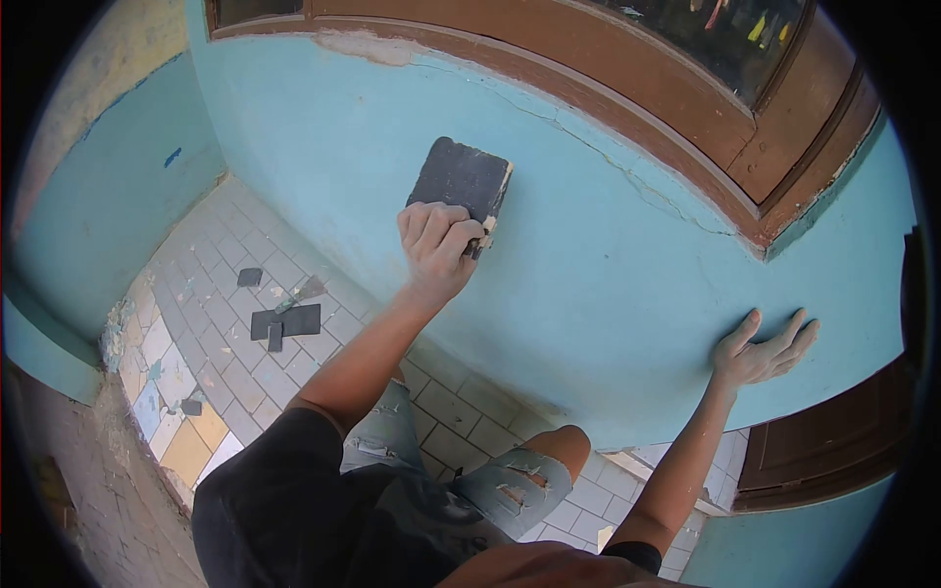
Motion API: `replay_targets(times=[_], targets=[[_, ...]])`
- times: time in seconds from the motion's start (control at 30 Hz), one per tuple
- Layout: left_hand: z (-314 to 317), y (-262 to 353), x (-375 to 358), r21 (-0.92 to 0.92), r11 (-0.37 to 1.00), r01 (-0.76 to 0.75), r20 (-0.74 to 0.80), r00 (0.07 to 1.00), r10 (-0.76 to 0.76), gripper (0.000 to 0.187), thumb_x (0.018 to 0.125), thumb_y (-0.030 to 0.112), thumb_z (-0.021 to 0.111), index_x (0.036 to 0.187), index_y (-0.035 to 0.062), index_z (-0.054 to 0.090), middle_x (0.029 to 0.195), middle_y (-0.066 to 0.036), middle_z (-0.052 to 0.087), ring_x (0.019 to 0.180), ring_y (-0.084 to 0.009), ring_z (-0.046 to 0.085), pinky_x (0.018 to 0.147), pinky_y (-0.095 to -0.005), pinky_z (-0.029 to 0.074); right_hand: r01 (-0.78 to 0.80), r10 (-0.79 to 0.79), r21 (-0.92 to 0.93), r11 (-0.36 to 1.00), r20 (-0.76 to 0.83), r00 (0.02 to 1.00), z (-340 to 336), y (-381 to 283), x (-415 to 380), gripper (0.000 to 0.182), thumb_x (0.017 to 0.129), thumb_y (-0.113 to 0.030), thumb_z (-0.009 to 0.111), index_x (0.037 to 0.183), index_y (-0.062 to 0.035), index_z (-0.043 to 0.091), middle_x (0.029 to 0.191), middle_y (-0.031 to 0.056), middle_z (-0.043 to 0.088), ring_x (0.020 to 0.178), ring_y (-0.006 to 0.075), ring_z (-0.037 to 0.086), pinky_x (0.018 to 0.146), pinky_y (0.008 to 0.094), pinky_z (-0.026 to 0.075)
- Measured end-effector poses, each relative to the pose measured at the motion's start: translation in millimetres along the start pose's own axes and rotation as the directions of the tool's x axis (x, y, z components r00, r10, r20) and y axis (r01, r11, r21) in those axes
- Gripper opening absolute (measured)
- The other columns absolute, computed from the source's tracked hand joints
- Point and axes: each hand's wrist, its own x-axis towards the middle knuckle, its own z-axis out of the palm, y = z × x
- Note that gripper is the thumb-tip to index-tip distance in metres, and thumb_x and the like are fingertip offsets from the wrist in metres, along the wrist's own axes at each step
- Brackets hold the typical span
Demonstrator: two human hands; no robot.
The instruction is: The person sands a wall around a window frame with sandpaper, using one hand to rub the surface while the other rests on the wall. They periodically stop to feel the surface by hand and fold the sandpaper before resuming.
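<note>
- The left hand (441,253), in the upper centre of the frame, had its grip clenched on a dark grey, roughly rectangular block with a scuffed face and a pale, ragged edge (461,178), the fingers curled over the block's lower end.
- The block was up against the pale turquoise painted plaster wall (323,167), tilted slightly; its underside was hidden, so full contact could not be confirmed.
- The right hand (755,359), at the right of the frame, held nothing; its fingers were spread and it seemed to brace on the same wall.
- The step in hand looked like working the block over the wall's surface, below the brown wooden window frame (627,88) and the thin, jagged crack (608,157).
- As a judgement, the next move called for even pressure, the block's face kept flat, and care near that crack.
- On the grey tiled floor (230,220), left of centre, lay a dark flat rectangular piece (302,319) with a smaller dark strip (274,337) over it, and a small dark square (250,277) just above them.
</note>
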Motion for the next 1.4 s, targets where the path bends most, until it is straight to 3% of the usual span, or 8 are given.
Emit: replay_targets(times=[0.27,0.5,0.57,0.7,0.8,0.93,1.17,1.4], targets=[[39,32,-28,-0.421,0.778,0.467,0.317,0.879,-0.357,0.045,0.082,0.009,0.082,0.122,0.0051,0.062,0.143,-0.019,0.051,0.135,-0.0419,0.049,0.111,-0.0565,0.041,0.005,-0.004,-0.008,1.0,0.035,0.999,-1,6,-12,0.067,0.105,-0.054,0.047,0.153,-0.0071,0.045,0.16,0.0191,0.037,0.149,0.0371,0.035,0.119,0.052,0.028],[62,-15,-4,-0.113,0.958,0.264,0.237,0.943,-0.232,0.083,0.09,0.03,0.076,0.154,-0.0045,0.037,0.161,-0.025,0.031,0.142,-0.0446,0.038,0.113,-0.054,0.033,0.029,-0.028,-0.013,0.999,0.08,0.996,-3,15,-25,0.068,0.105,-0.054,0.043,0.155,-0.0082,0.041,0.162,0.018,0.035,0.15,0.0368,0.031,0.12,0.0538,0.024],[73,-27,14,-0.044,0.772,0.635,0.123,0.77,-0.626,0.087,0.095,0.044,0.067,0.154,-0.0087,0.032,0.164,-0.029,0.023,0.148,-0.0484,0.025,0.116,-0.057,0.022,0.011,-0.008,-0.03,0.999,0.098,0.995,-5,14,-25,0.07,0.105,-0.055,0.043,0.156,-0.0077,0.039,0.163,0.0177,0.033,0.151,0.0364,0.029,0.12,0.0544,0.023],[101,40,-1,0.032,0.866,0.499,0.189,0.848,-0.495,0.096,0.098,0.058,0.056,0.157,-0.0105,0.025,0.164,-0.035,0.015,0.149,-0.0517,0.014,0.114,-0.065,0.017,-0.107,0.105,0.036,0.994,0.054,0.993,3,-11,-16,0.077,0.104,-0.059,0.045,0.159,-0.0069,0.034,0.164,0.0175,0.029,0.152,0.0362,0.024,0.12,0.0552,0.017],[82,96,-40,-0.14,0.984,0.106,0.46,0.888,-0.03,0.102,0.096,0.069,0.048,0.157,-0.0089,0.024,0.165,-0.035,0.013,0.142,-0.051,0.022,0.112,-0.0608,0.019,0.013,-0.063,0.311,0.95,0.151,0.986,2,-68,25,0.078,0.101,-0.061,0.048,0.158,-0.0076,0.036,0.165,0.0151,0.03,0.153,0.034,0.023,0.122,0.0527,0.013],[94,45,-6,0.055,0.986,0.158,0.333,0.928,-0.168,0.095,0.097,0.066,0.048,0.159,-0.0029,0.025,0.165,-0.036,0.011,0.116,-0.0434,0.035,0.104,-0.0562,0.025,0.119,-0.207,0.334,0.935,0.241,0.948,11,-102,51,0.077,0.1,-0.064,0.048,0.155,-0.0095,0.042,0.163,0.0094,0.038,0.153,0.0278,0.027,0.124,0.0498,0.007],[113,5,49,0.003,0.749,0.663,0.017,0.749,-0.663,0.078,0.109,0.042,0.038,0.16,-0.0092,0.009,0.166,-0.036,0.006,0.154,-0.0516,0.007,0.122,-0.0622,0.005,0.081,-0.105,0.144,0.986,0.173,0.979,28,-124,39,0.074,0.097,-0.071,0.046,0.145,-0.0147,0.056,0.155,0.0033,0.051,0.146,0.0209,0.042,0.125,0.0459,0.011],[95,32,-8,-0.11,0.964,0.241,0.361,0.914,-0.187,0.083,0.108,0.049,0.032,0.157,-0.0157,0.013,0.164,-0.04,0.007,0.152,-0.0588,0.005,0.121,-0.0661,0.005,0.006,-0.036,0.246,0.969,0.119,0.992,26,-126,32,0.067,0.101,-0.067,0.046,0.141,-0.0157,0.062,0.148,0.006,0.05,0.144,0.0255,0.035,0.122,0.0542,0.015]])
